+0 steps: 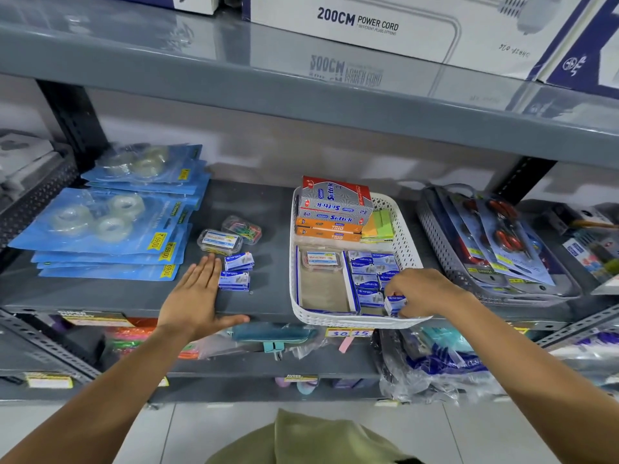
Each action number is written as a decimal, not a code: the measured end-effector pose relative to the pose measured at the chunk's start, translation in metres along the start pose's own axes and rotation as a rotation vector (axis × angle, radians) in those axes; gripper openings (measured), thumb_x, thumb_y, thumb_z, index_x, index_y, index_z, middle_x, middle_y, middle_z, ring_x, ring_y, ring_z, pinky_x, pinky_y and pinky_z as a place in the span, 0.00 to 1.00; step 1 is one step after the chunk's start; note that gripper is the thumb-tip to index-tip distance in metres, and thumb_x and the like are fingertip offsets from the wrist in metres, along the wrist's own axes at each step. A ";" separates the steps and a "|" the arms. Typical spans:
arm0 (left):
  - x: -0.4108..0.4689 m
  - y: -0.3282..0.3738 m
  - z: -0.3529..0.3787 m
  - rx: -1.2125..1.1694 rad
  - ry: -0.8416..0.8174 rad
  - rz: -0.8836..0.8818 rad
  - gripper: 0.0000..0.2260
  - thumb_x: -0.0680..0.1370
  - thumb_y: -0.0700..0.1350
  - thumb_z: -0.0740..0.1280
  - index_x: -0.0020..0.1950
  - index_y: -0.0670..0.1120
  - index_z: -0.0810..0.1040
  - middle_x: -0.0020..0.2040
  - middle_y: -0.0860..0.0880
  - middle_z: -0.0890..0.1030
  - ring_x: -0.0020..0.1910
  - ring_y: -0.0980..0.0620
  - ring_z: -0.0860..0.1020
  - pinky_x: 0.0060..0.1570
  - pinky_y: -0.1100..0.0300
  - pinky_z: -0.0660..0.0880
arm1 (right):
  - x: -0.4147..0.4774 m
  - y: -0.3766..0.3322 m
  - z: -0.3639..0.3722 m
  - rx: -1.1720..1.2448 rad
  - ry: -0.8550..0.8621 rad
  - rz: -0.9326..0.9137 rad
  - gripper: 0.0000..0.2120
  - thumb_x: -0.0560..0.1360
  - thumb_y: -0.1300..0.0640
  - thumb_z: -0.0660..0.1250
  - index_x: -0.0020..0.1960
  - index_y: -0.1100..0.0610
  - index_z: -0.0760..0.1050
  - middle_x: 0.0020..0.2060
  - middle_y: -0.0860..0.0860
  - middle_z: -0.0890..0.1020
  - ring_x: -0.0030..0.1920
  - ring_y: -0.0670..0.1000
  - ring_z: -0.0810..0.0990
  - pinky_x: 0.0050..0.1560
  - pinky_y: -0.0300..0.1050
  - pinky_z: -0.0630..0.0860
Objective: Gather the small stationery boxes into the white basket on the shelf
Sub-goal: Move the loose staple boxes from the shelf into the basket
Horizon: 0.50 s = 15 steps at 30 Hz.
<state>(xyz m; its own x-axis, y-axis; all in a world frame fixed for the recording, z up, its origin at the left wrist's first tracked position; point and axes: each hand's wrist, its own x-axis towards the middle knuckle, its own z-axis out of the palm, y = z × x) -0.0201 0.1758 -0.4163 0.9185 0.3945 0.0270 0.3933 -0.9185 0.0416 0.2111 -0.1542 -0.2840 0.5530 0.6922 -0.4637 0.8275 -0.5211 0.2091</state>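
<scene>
– Olive-green cloth (318, 440) sits lowest in view, and two bare forearms reach up from either side of it. How do the hands stand?

– Flat on the grey shelf (268, 212) lies the left hand (197, 296), with its fingers straight and together, holding nothing. The right hand (418, 293) is curled, and its thumb and fingertips pinch the held blue box (394, 304) at the near right corner of the white basket (355, 321).

– How many boxes lie loose?

– Two, just right of the left hand's fingertips: the far loose box (238, 261) and the near loose box (234, 280). The near one may be a stack, I cannot tell. Behind them stand two clear cases, the labelled clear case (219, 242) and the clip case (242, 229).

– And inside the basket?

– The blue box cluster (370, 272) sits just behind the right hand. It holds at least six boxes, but I cannot tell the exact count. One basket clear case (322, 261) lies left of it. At the back are two orange boxes (328, 231) with two grey-and-red boxes (335, 199) stacked on them, and sticky notes (378, 226) beside.
</scene>
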 end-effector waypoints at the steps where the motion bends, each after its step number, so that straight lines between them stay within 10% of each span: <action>1: 0.000 0.000 0.000 0.000 0.001 0.001 0.60 0.60 0.84 0.42 0.78 0.41 0.42 0.79 0.43 0.47 0.78 0.49 0.45 0.75 0.54 0.40 | 0.000 0.001 0.000 0.004 -0.014 -0.004 0.21 0.70 0.52 0.69 0.63 0.47 0.74 0.55 0.47 0.80 0.56 0.53 0.78 0.46 0.43 0.70; 15: 0.000 0.000 -0.001 -0.014 -0.011 0.000 0.60 0.60 0.84 0.41 0.77 0.42 0.37 0.79 0.45 0.44 0.78 0.49 0.41 0.75 0.54 0.39 | 0.012 0.008 -0.008 0.184 -0.185 -0.057 0.22 0.70 0.54 0.73 0.64 0.51 0.75 0.51 0.48 0.80 0.49 0.50 0.77 0.50 0.46 0.75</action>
<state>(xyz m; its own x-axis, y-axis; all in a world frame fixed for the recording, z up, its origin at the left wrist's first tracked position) -0.0204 0.1756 -0.4154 0.9189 0.3941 0.0159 0.3928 -0.9179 0.0558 0.2254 -0.1461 -0.2810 0.4651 0.6284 -0.6235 0.8157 -0.5779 0.0260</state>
